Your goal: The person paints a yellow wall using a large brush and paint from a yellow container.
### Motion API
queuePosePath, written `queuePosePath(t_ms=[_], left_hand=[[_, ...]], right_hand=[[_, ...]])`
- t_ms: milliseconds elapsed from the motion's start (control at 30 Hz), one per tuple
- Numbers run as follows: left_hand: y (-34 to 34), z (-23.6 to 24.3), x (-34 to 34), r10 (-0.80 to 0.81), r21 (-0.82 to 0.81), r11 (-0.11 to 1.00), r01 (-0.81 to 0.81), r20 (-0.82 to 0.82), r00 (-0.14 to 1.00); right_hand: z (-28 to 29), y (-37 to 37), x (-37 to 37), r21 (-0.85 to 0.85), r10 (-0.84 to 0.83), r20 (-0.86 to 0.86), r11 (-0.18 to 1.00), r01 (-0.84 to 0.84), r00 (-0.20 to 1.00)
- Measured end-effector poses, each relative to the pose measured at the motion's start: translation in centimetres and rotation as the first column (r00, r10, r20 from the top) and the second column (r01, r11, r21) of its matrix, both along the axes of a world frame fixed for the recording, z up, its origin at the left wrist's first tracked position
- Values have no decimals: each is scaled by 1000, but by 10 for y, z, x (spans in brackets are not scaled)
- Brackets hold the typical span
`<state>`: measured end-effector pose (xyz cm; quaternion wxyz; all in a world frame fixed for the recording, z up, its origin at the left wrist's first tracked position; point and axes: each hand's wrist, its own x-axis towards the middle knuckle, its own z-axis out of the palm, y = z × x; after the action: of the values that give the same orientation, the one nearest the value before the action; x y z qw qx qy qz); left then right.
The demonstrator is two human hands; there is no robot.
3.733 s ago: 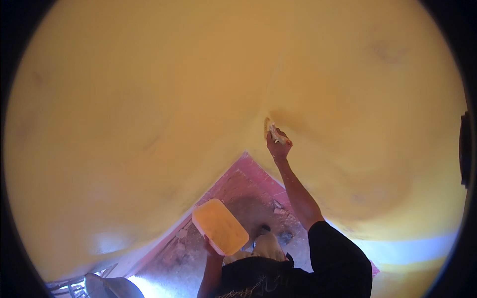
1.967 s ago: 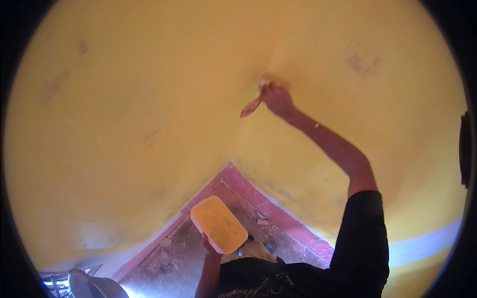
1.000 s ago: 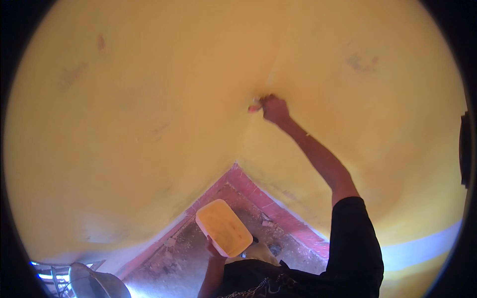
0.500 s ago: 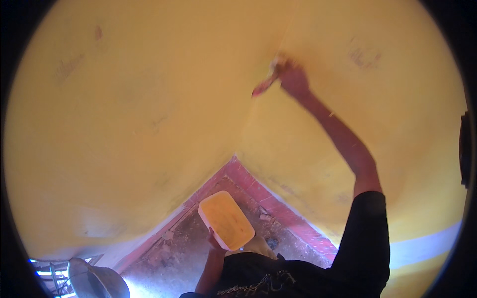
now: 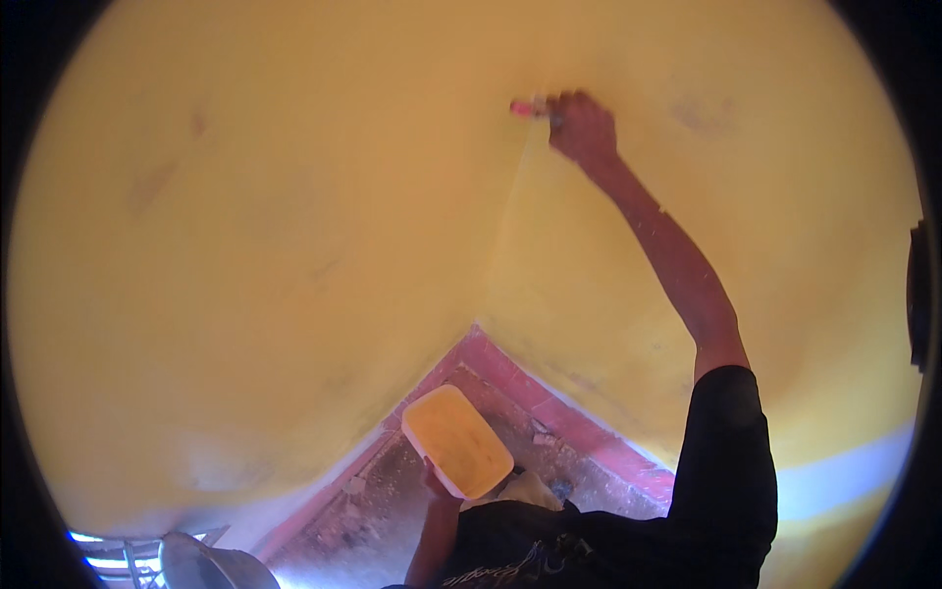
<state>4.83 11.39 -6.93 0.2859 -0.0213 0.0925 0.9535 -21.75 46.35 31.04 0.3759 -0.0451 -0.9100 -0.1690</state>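
Closest, along the bottom of the frame, is the person's black shirt (image 5: 589, 550). Just above it, at lower centre, the left hand (image 5: 437, 481) holds a rectangular tub (image 5: 452, 487) by its left side. Its fingers look bent against the tub's wall; those underneath are hidden, so I cannot tell whether they are spread. The tub's open side faces up and it sits in front of the body, probably to avoid spilling the orange-yellow contents (image 5: 458, 440) and to leave them within the other hand's reach.

Farther off, at upper centre, the right hand (image 5: 586, 128) is at the end of a long reach. Its fingers are curled closed around a brush (image 5: 520, 107), whose reddish handle end points left. That grip, close behind the head, likely gives firm control. The bristles are hidden by the hand, so contact with the wall cannot be confirmed.

Behind it, two yellow walls (image 5: 324, 196) meet along a faint seam. A pink band (image 5: 549, 393) follows their base, forming a peak at centre. Farthest down lies a dusty floor (image 5: 358, 535) with broken bits, while a grey rounded object (image 5: 211, 564) stands at lower left.
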Motion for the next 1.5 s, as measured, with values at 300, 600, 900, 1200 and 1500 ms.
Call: queuePosePath(t_ms=[300, 600, 900, 1200, 1500], left_hand=[[3, -15, -17, 0, 63, 998, 3, -52, 999], [10, 4, -16, -10, 48, 999, 11, -16, 1000], [10, -11, -18, -48, 80, 995, 54, -77, 996], [11, 2, -21, -127, 155, 979, 135, -60, 990], [10, 17, -19, -186, 61, 979, 192, -92, 978]], right_hand=[[-142, 19, 7, 152, 33, 282, 985, -78, 959], [64, 20, 7, 43, -143, 229, 990, 137, 963], [142, 8, -10, 417, 159, -138, 905, -88, 978], [-117, -2, 20, 175, 146, 449, 953, -247, 882], [175, -25, 28, 104, -146, 28, 984, 142, 989]])
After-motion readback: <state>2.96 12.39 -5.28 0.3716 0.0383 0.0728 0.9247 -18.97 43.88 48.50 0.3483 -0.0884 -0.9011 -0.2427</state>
